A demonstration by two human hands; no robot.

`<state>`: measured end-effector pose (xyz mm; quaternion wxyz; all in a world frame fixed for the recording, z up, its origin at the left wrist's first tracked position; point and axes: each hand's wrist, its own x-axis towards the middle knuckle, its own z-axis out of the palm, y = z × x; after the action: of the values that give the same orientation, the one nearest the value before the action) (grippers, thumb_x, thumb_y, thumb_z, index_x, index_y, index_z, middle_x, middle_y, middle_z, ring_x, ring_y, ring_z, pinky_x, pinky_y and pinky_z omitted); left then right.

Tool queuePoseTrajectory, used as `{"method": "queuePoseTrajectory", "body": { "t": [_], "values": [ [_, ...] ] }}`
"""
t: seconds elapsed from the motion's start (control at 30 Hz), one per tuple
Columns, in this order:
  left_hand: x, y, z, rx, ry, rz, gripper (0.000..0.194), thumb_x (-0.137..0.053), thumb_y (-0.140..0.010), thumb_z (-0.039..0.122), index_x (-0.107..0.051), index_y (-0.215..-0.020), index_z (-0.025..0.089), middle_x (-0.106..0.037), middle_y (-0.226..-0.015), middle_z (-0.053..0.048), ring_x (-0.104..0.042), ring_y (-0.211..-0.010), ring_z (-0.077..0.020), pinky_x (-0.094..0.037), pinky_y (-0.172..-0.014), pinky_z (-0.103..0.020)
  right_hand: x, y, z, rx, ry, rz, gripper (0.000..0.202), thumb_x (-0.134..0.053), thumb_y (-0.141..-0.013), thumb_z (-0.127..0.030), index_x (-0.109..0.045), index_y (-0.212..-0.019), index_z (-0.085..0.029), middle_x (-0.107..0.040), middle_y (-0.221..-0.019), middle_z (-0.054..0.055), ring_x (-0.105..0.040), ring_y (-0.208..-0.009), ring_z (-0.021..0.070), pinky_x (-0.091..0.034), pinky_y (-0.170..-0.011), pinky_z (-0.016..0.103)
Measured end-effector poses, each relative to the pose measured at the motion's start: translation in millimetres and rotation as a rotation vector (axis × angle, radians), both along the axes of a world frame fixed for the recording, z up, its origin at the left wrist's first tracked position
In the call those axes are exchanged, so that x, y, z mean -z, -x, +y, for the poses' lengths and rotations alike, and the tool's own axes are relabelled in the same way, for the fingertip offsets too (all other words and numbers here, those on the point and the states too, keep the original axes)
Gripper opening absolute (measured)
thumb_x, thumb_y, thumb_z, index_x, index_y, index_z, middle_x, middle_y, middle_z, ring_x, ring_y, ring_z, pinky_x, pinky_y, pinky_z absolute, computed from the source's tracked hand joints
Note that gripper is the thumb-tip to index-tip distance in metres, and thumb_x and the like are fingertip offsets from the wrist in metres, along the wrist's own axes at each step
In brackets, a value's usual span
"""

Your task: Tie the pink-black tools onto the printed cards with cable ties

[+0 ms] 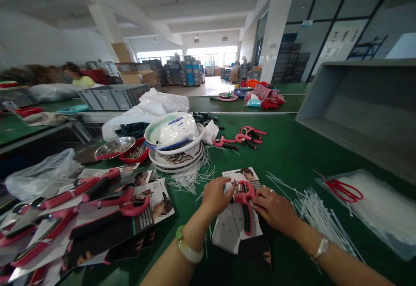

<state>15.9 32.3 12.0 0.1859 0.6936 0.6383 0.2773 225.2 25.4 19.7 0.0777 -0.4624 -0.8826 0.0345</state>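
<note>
A pink and black hand grip strengthener (248,216) with a metal spring lies on a printed backing card (227,229) right in front of me. My left hand (216,197) has its fingers curled at the strengthener's upper left side, pressing near the spring. From the right, my right hand (276,210) closes its fingers on the edge of the strengthener and the card. Whether a thin tie is between these fingers is hidden. Loose white cable ties (316,212) are spread just right of my right hand.
Carded strengtheners (130,206) are piled at left. Stacked round trays (175,164), a red dish of small metal parts (136,151) and loose strengtheners (243,138) stand farther back. Red scissors (344,190) rest on a plastic bag (380,203). A grey crate (364,112) borders the right.
</note>
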Motion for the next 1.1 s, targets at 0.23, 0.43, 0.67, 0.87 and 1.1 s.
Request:
{"method": "queuePoseTrajectory", "body": {
  "t": [0.23,0.43,0.67,0.87,1.1],
  "values": [
    [-13.8,-39.7,34.6,0.097,0.027,0.123,0.02,-0.053,-0.082,0.034,-0.071,-0.092,0.03,-0.072,-0.097,-0.001,-0.063,-0.096,-0.0245,-0.039,-0.092,-0.043,20.7,2.4,8.4,0.009,-0.016,0.251,0.02,-0.047,-0.086,-0.022,-0.067,-0.085,-0.02,-0.064,-0.094,0.007,-0.059,-0.087,0.0203,-0.046,-0.078,0.033],
    [-2.6,-38.0,21.8,0.232,-0.066,0.085,0.016,-0.055,-0.081,0.028,-0.071,-0.086,0.029,-0.072,-0.092,0.0,-0.062,-0.094,-0.0205,-0.031,-0.099,-0.043,24.0,10.8,9.0,0.087,0.069,0.655,0.024,-0.047,-0.088,-0.035,-0.063,-0.078,-0.02,-0.062,-0.084,0.006,-0.058,-0.081,0.0195,-0.046,-0.074,0.032],
    [8.4,-31.4,13.1,0.263,-0.192,0.136,0.014,-0.056,-0.081,0.025,-0.068,-0.086,0.029,-0.071,-0.087,0.001,-0.061,-0.089,-0.0207,-0.02,-0.103,-0.053,31.4,17.9,9.9,0.218,0.164,0.815,0.026,-0.054,-0.083,-0.043,-0.064,-0.075,-0.02,-0.058,-0.073,0.003,-0.054,-0.065,0.0172,-0.042,-0.06,0.027],
    [9.6,-29.9,12.6,0.26,-0.206,0.132,0.013,-0.054,-0.084,0.027,-0.067,-0.086,0.028,-0.071,-0.088,0.002,-0.061,-0.089,-0.0187,-0.018,-0.104,-0.051,27.7,17.6,7.9,0.2,0.186,0.841,0.027,-0.055,-0.082,-0.043,-0.064,-0.071,-0.02,-0.056,-0.068,0.002,-0.051,-0.063,0.0159,-0.041,-0.058,0.026],
    [10.4,-30.1,12.3,0.269,-0.234,0.157,0.013,-0.054,-0.085,0.029,-0.067,-0.088,0.029,-0.071,-0.092,0.001,-0.062,-0.089,-0.019,-0.014,-0.106,-0.052,30.6,16.8,8.7,0.201,0.19,0.819,0.026,-0.056,-0.081,-0.043,-0.065,-0.071,-0.021,-0.057,-0.068,0.001,-0.053,-0.064,0.0163,-0.042,-0.06,0.027]
  ]
}}
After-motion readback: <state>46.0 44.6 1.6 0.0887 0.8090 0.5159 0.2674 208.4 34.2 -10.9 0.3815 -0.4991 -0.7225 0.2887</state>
